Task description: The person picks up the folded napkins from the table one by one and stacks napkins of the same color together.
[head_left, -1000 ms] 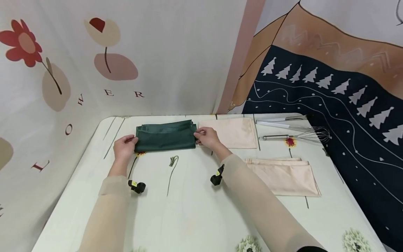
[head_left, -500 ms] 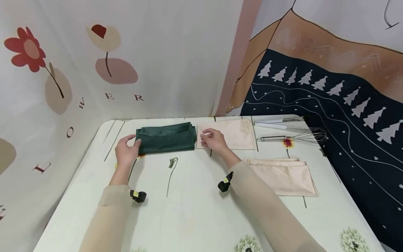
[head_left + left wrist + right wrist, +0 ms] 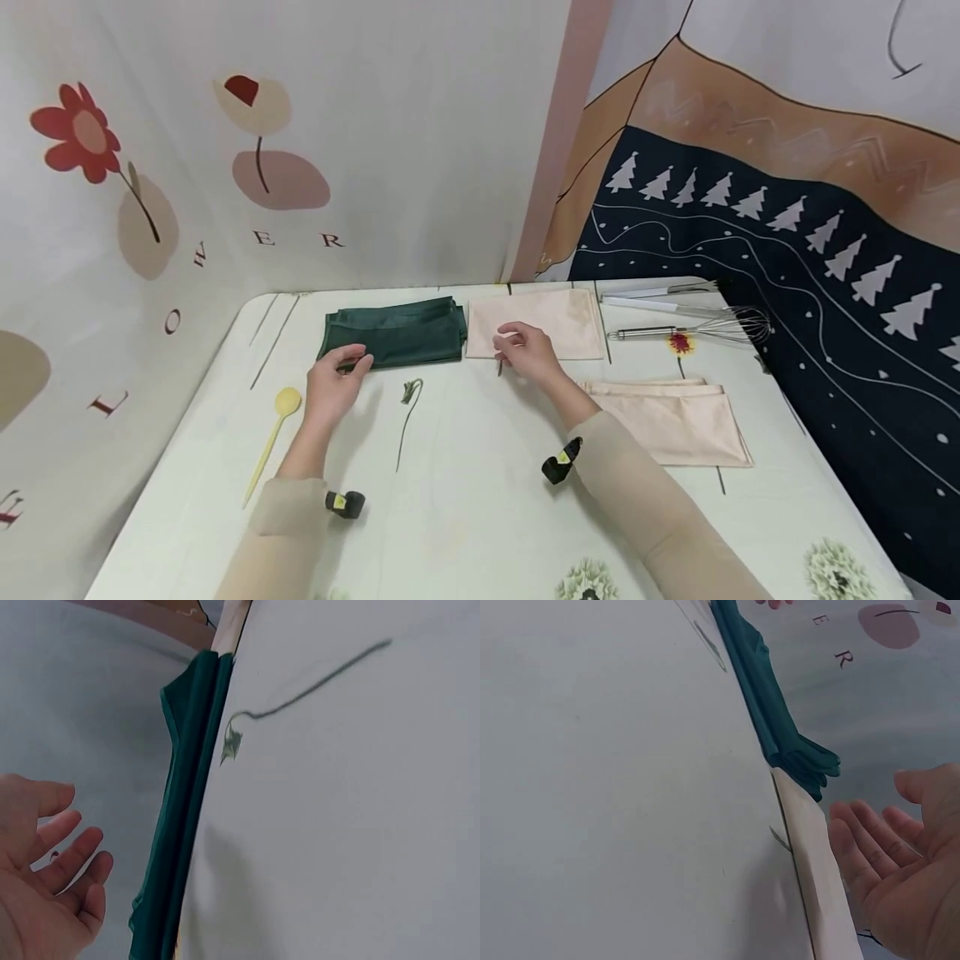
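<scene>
A folded dark green cloth point(image 3: 397, 333) lies at the back of the table, its layers showing along the edge in the left wrist view. My left hand point(image 3: 335, 383) hovers over its front left corner, fingers loosely bent and holding nothing. Beside the green cloth on the right lies a folded pale pink cloth point(image 3: 555, 321). My right hand point(image 3: 527, 350) is raised over that cloth's front edge, with relaxed fingers and nothing in them. Both palms show bare in the wrist views, the left hand point(image 3: 52, 870) and the right hand point(image 3: 900, 862).
A second folded pink cloth point(image 3: 675, 421) lies nearer on the right, partly behind my right sleeve. At the back right are a wire whisk point(image 3: 690, 331) and white-handled utensils point(image 3: 637, 304). A yellow spoon point(image 3: 273, 433) lies left of my left arm. Printed curtains border the table.
My right hand has let go of the green cloth's right edge and moved right. My left hand has left its left edge, drawing back and rightward; the yellow spoon now shows.
</scene>
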Available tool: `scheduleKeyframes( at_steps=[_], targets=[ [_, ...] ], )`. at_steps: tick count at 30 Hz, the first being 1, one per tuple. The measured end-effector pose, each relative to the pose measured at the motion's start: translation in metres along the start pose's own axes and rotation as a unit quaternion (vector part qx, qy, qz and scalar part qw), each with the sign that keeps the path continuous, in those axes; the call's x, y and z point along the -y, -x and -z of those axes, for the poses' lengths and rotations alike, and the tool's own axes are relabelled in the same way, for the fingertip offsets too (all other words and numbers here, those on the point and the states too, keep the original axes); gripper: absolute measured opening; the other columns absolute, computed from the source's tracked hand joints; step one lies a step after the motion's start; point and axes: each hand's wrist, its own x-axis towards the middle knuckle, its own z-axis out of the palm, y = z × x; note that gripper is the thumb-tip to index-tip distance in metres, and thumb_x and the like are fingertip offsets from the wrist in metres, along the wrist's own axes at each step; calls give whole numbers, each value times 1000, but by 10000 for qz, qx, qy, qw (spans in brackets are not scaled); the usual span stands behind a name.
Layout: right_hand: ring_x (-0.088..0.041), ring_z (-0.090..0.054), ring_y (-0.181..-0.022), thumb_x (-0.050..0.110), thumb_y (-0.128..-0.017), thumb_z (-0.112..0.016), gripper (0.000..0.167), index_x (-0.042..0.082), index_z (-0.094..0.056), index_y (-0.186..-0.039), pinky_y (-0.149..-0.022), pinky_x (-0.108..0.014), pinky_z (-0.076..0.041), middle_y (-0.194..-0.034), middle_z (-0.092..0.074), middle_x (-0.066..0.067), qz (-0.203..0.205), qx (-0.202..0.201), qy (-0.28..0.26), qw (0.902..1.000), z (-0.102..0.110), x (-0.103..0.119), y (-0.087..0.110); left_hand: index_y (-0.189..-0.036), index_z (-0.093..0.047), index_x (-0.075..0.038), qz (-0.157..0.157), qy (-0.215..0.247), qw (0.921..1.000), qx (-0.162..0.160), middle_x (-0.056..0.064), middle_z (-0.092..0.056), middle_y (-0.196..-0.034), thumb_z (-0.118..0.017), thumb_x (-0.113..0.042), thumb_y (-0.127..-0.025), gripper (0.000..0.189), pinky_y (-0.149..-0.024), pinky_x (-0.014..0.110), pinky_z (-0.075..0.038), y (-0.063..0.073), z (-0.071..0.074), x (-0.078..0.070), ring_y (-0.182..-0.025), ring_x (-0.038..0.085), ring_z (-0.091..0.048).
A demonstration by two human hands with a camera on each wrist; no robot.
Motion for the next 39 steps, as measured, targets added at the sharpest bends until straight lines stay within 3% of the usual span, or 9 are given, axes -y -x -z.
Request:
scheduleKeyframes(
  at_steps=[6, 14, 19, 23, 30, 39],
  targets=[
    [-26, -73, -93, 20, -100, -65, 34, 0, -65, -127, -77, -31, -60, -102, -74, -15, 282, -113, 91, 9995, 13, -2, 16, -128, -65, -1, -152, 61, 9998, 100, 18, -66, -128, -66, -21, -100, 34, -103, 49, -44, 14, -10, -8, -121, 33, -58],
    [-36, -70, -96, 18, -101, -64, 35, -3, -62, -129, -77, -31, -58, -101, -73, -14, 576, -119, 179, 9981, 32, -7, 38, -132, -64, -3, 17, 90, 9982, 590, 16, -61, -134, -68, -23, -99, 38, -108, 51, -42, 32, -23, -11, -127, 33, -53],
    [-39, -69, -98, 17, -101, -64, 34, -6, -62, -126, -80, -29, -58, -101, -72, -15, 752, -98, 126, 9970, 43, -10, 50, -132, -64, -4, -14, 110, 9977, 669, 16, -61, -135, -68, -23, -99, 38, -108, 52, -42, 37, -28, -10, -127, 33, -53],
    [-38, -69, -99, 16, -102, -63, 34, -7, -62, -126, -80, -27, -58, -102, -71, -16, 716, -120, 125, 9973, 50, -14, 57, -131, -64, -4, -2, 235, 9972, 705, 15, -62, -134, -69, -23, -98, 38, -108, 52, -42, 41, -35, -12, -127, 32, -53],
    [-25, -70, -99, 15, -102, -62, 35, -7, -60, -129, -82, -26, -58, -108, -69, -16, 472, -175, 97, 9987, 60, -22, 67, -129, -67, -6, 28, 365, 9961, 808, 12, -64, -130, -71, -23, -97, 37, -105, 51, -46, 47, -55, -19, -124, 32, -56],
    [-30, -66, -104, 16, -102, -63, 36, -7, -61, -130, -82, -21, -55, -110, -69, -17, 546, -387, 328, 9972, 78, -29, 79, -128, -66, -4, -4, 683, 9927, 993, 12, -63, -131, -71, -22, -97, 36, -108, 48, -45, 56, -70, -30, -126, 30, -57]
  ],
)
